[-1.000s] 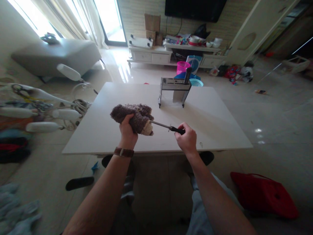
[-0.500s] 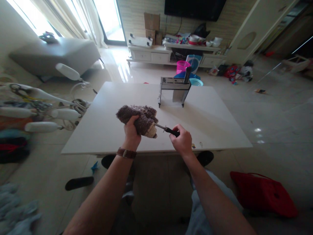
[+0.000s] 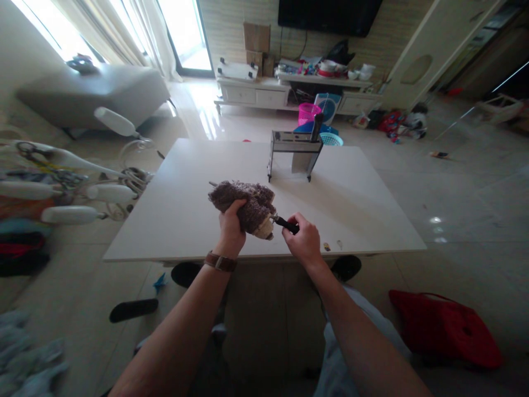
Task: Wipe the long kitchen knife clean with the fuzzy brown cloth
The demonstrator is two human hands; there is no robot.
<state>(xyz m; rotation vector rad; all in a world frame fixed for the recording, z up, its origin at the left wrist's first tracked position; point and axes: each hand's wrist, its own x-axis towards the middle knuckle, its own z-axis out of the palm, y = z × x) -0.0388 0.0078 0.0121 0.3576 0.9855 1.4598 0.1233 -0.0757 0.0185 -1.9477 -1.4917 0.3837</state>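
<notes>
My left hand [image 3: 232,230], with a brown strap on its wrist, is closed around a fluffy brown plush toy [image 3: 252,197] above the near part of the table. The toy has a cream end that faces right. My right hand [image 3: 303,237] is wrapped round the black handle [image 3: 286,225] of a sharpening steel. Its small guard is close against the toy's right end. A thin grey tip [image 3: 212,183] shows past the toy's left end; the rod between is hidden, so whether it passes through or behind the toy I cannot tell.
On the white table [image 3: 185,165] a metal-framed knife stand [image 3: 295,144] holds a black-handled item upright. Two small items [image 3: 327,246] lie by the near edge. Beyond are pink [image 3: 308,113] and light blue baskets. A red bag [image 3: 446,328] sits at the lower right.
The sharpening steel has slid leftward, its guard now near the plush toy and its tip showing on the far side. The toy and my left hand have shifted slightly right and nearer.
</notes>
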